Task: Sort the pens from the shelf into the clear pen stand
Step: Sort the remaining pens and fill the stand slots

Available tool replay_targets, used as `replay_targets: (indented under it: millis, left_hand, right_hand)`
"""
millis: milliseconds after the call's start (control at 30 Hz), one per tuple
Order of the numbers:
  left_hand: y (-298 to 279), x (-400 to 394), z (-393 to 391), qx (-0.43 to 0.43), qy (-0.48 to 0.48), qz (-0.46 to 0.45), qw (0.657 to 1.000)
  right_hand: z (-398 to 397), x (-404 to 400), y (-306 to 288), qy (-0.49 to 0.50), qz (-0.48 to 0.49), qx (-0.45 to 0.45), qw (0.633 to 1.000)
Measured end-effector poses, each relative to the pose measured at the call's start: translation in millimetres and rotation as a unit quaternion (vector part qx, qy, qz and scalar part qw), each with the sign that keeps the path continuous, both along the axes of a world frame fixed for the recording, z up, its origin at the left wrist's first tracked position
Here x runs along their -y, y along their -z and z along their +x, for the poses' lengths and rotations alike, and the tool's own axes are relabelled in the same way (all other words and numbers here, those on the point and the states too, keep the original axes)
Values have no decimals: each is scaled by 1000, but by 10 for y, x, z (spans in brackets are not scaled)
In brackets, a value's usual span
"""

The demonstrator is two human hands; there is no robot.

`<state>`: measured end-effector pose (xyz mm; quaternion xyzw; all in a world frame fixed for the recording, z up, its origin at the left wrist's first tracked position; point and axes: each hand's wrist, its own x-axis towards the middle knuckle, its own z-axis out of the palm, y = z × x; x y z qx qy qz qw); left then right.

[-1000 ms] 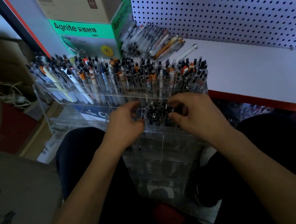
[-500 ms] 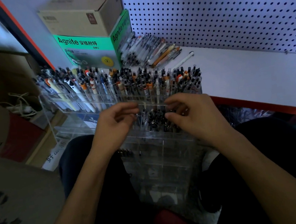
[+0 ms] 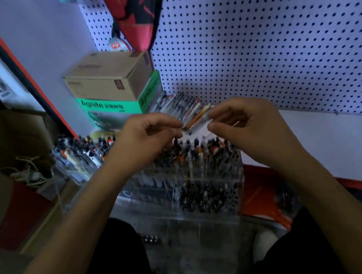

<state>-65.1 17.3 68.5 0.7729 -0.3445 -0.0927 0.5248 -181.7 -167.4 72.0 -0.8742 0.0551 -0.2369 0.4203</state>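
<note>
A pile of loose pens [image 3: 179, 105] lies on the white shelf [image 3: 330, 140] beside a green box. In front of it, on my lap, stands the clear pen stand [image 3: 208, 223]; its rear tiers are packed with upright pens [image 3: 199, 155]. Both hands hover above the back row, at the front of the pile. My left hand [image 3: 144, 138] has its fingers curled, the tips close to an orange pen [image 3: 195, 119]. My right hand [image 3: 247, 126] is curled the same way on that pen's other side. I see nothing held in either hand. The image is blurred.
A green Agnite box [image 3: 110, 106] with a cardboard box [image 3: 108, 77] on top stands at the shelf's left end. A white pegboard [image 3: 265, 40] backs the shelf, and a red bag [image 3: 137, 13] hangs from it. Cables [image 3: 28, 171] and cartons lie at left.
Both hands have lifted off the stand's middle tier and moved forward and up to the loose pens on the shelf. The view has tilted upward.
</note>
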Motion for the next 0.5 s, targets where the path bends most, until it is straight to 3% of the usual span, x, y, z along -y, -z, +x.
replay_targets:
  millis: [233, 500]
  left_hand:
    - [-40, 733, 537, 50, 34, 189, 980]
    - [390, 1523, 990, 134, 58, 409, 901]
  right_hand:
    - [453, 576, 65, 65, -85, -113, 988]
    - [593, 1131, 639, 92, -25, -180, 979]
